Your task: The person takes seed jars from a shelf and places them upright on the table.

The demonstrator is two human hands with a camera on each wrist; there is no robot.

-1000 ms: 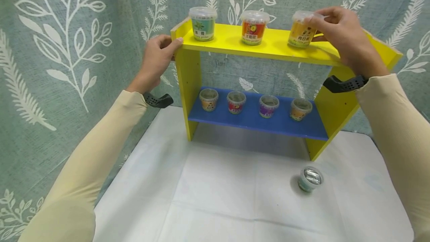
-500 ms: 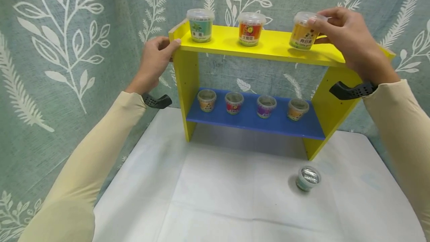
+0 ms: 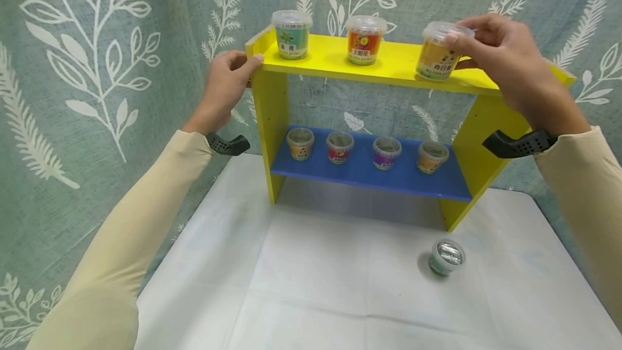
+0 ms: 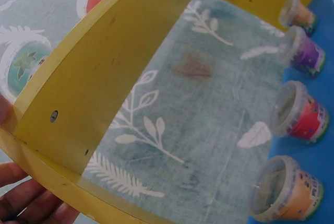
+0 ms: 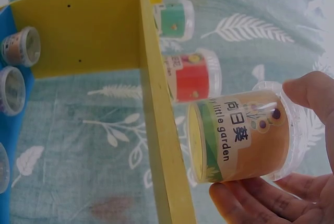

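Note:
In the head view, my right hand (image 3: 510,58) holds a clear-lidded plastic cup with an orange label (image 3: 438,53) at the front edge of the shelf's yellow top board. The right wrist view shows thumb and fingers on either side of this orange cup (image 5: 245,135), its base close to the board's edge; whether they touch I cannot tell. My left hand (image 3: 225,88) grips the upper left corner of the yellow and blue shelf unit (image 3: 335,72), thumb in front. Left of the held cup stand a red-labelled cup (image 3: 364,42) and a green-labelled cup (image 3: 292,36), both lidded.
Several smaller cups line the blue lower board (image 3: 311,172), among them a purple one (image 3: 386,155) and a red one (image 3: 339,150). A small green cup with a silvery top (image 3: 446,257) stands on the white table (image 3: 316,274). Behind hangs a leaf-patterned curtain (image 3: 180,26).
The orange cup in my right hand has come toward me, to the front edge of the top board. My left hand keeps its grip on the shelf corner.

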